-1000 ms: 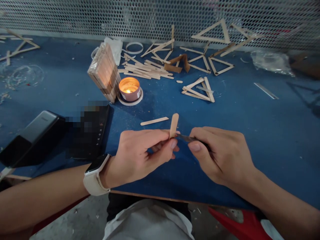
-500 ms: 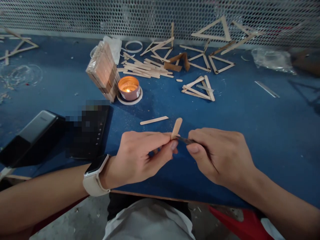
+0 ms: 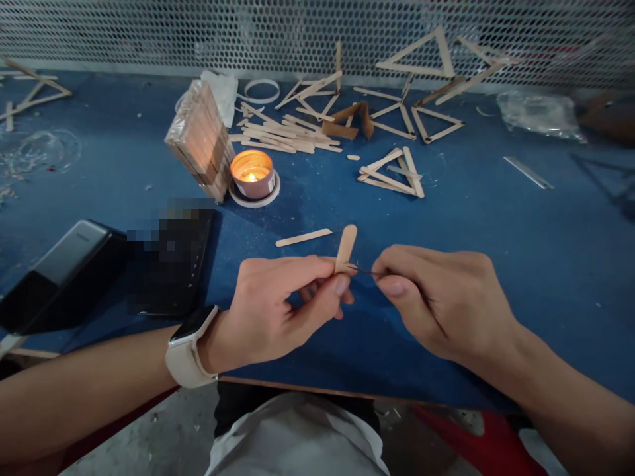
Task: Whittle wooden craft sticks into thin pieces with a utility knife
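Note:
My left hand (image 3: 292, 304) pinches a wooden popsicle stick (image 3: 346, 246) between thumb and fingers, its rounded end pointing up and away. In my right hand (image 3: 436, 297) is a thin dark blade (image 3: 366, 270), with the fingers closed round its other end; any handle is hidden. The blade's tip meets the stick close to my left fingertips. Just beyond lies a loose popsicle stick (image 3: 303, 237) with one end cut at a slant.
A lit candle in a tin (image 3: 253, 175) stands beside a wrapped stack of sticks (image 3: 201, 139). Behind are loose sticks (image 3: 278, 135) and a stick triangle (image 3: 391, 173). A phone (image 3: 173, 264) and black box (image 3: 64, 271) lie left. A perforated metal panel (image 3: 149, 33) bounds the back.
The blade has turned and now shows its thin edge, still at the stick. My right hand has tilted slightly, and the held stick has shifted a little. The whole view has moved slightly.

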`<act>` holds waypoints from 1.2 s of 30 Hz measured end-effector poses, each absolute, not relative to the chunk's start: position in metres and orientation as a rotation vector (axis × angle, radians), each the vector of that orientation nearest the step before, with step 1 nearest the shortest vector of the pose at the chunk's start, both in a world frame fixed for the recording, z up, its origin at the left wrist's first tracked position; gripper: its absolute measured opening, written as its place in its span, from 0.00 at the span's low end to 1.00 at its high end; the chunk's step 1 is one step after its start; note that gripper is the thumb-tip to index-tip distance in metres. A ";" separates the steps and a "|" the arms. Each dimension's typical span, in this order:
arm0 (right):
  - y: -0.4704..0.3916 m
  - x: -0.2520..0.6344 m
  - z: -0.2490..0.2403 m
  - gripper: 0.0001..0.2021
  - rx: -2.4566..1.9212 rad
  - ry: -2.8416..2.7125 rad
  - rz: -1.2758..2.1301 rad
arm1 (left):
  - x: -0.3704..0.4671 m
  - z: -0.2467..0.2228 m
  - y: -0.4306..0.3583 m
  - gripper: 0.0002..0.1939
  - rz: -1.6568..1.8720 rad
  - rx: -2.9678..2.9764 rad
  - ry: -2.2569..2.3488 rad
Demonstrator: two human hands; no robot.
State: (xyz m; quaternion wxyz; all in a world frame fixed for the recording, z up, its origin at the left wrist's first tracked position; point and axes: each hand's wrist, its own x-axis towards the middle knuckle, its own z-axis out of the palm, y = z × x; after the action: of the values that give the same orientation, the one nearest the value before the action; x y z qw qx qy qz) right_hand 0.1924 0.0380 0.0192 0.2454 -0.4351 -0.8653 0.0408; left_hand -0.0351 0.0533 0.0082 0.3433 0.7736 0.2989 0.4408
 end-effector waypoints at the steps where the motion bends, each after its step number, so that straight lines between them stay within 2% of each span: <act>1: 0.038 0.193 0.019 0.28 -1.170 -2.343 0.095 | -0.035 0.008 0.053 0.05 1.144 1.981 0.781; 4: 0.037 0.193 0.019 0.24 -1.147 -2.281 -0.006 | -0.034 0.005 0.053 0.06 1.112 1.894 0.777; 8: 0.030 0.190 0.024 0.13 -1.137 -2.276 -0.015 | -0.034 0.000 0.051 0.08 1.070 1.872 0.742; 10: 0.025 0.190 0.032 0.14 -1.158 -2.289 0.135 | -0.035 -0.001 0.048 0.08 1.037 1.849 0.746; 13: 0.018 0.191 0.047 0.17 -1.216 -2.218 0.608 | -0.037 -0.001 0.045 0.07 1.002 1.792 0.777; 14: 0.017 0.191 0.051 0.16 -1.236 -2.164 0.672 | -0.037 -0.001 0.045 0.07 0.998 1.784 0.787; 20: 0.017 0.180 0.032 0.22 -1.262 -2.057 0.711 | -0.036 -0.001 0.047 0.14 1.001 1.901 0.869; 22: 0.020 0.175 0.022 0.21 -1.233 -2.018 0.736 | -0.035 0.000 0.048 0.15 0.991 1.917 0.883; 29: 0.026 0.171 0.025 0.14 -1.298 -1.943 0.777 | -0.036 0.000 0.051 0.11 0.965 1.843 0.933; 36: 0.026 0.174 0.023 0.20 -1.234 -1.934 0.895 | -0.034 -0.001 0.055 0.12 0.933 1.899 0.919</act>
State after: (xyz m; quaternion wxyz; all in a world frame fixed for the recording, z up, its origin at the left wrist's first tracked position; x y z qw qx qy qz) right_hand 0.1738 0.0256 0.0233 0.3329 -0.4724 -0.7407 0.3427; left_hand -0.0344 0.0547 -0.0006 0.4055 0.7524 0.3642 0.3698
